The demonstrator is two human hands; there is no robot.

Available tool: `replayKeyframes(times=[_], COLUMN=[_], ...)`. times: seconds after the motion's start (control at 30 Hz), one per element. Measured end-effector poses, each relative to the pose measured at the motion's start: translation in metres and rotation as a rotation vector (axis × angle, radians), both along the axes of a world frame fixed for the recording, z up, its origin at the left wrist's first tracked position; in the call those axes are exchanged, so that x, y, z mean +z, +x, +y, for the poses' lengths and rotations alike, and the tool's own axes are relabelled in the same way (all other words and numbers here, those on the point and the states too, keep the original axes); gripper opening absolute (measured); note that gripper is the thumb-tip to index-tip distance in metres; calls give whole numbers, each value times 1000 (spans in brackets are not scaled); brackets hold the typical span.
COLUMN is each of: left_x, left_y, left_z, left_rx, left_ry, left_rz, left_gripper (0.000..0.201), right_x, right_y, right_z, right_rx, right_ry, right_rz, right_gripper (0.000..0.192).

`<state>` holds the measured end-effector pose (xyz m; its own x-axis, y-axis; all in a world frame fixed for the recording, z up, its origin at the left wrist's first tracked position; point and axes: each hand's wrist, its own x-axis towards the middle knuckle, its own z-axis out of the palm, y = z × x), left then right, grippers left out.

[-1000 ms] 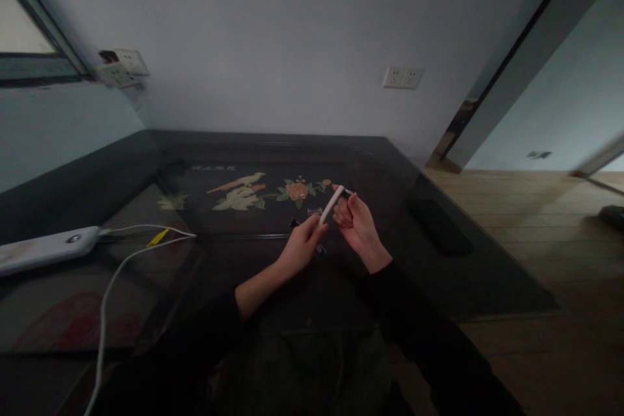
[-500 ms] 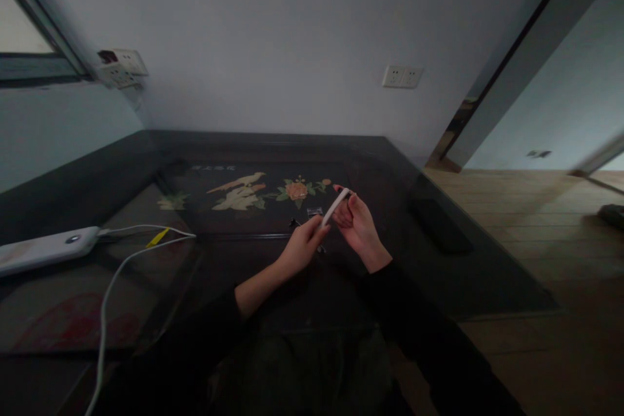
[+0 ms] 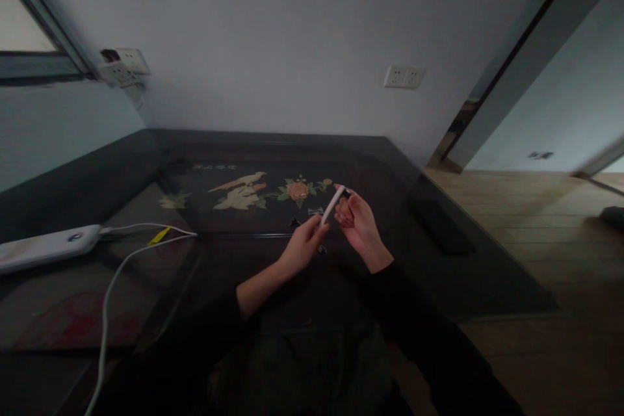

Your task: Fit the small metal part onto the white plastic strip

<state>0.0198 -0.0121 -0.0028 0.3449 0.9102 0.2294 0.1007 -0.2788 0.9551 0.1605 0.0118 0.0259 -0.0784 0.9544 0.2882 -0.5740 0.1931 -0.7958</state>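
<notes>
My left hand (image 3: pixel 306 238) is closed around the lower end of a slim white strip-like object (image 3: pixel 333 205), which tilts up to the right. At its upper end, my right hand (image 3: pixel 359 224) has its fingers curled, pinching a small black piece (image 3: pixel 346 193) against the white object. What exactly the black piece is stays too small and dark to tell. Just beyond my left hand lie a small black clip-like thing (image 3: pixel 295 223) and a small shiny metal-and-clear piece (image 3: pixel 316 212). Another tiny shiny bit (image 3: pixel 322 249) shows beside my left fingers.
The dark glossy table (image 3: pixel 273 299) has a bird-and-flower picture (image 3: pixel 244 194). At left, a white power bank (image 3: pixel 49 247) trails a white cable (image 3: pixel 106 312) with a yellow tag (image 3: pixel 159 236). A flat black object (image 3: pixel 441 226) lies at right; wall sockets (image 3: pixel 404 77) are behind.
The white object's upper end has tipped slightly left and stands a little steeper. My right fingers have shifted slightly at its tip; my left hand keeps its hold.
</notes>
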Motion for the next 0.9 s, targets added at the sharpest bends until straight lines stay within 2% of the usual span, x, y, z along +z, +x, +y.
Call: replayKeyframes(times=[0.27, 0.57, 0.73, 0.9], left_x=[2, 1, -1, -1], left_y=[0, -3, -4, -3], left_z=[-6, 2, 8, 5], left_rx=[-59, -1, 44, 23], left_ry=[50, 25, 11, 8], left_rz=[72, 51, 40, 27], left_gripper=[25, 25, 23, 24], right_x=[-2, 1, 0, 1], right_y=[0, -1, 0, -1], right_z=[1, -1, 0, -1], right_rx=[-27, -20, 8, 2], right_ry=[-33, -8, -8, -4], right_rz=[1, -22, 9, 14], right_gripper=[47, 46, 38, 38])
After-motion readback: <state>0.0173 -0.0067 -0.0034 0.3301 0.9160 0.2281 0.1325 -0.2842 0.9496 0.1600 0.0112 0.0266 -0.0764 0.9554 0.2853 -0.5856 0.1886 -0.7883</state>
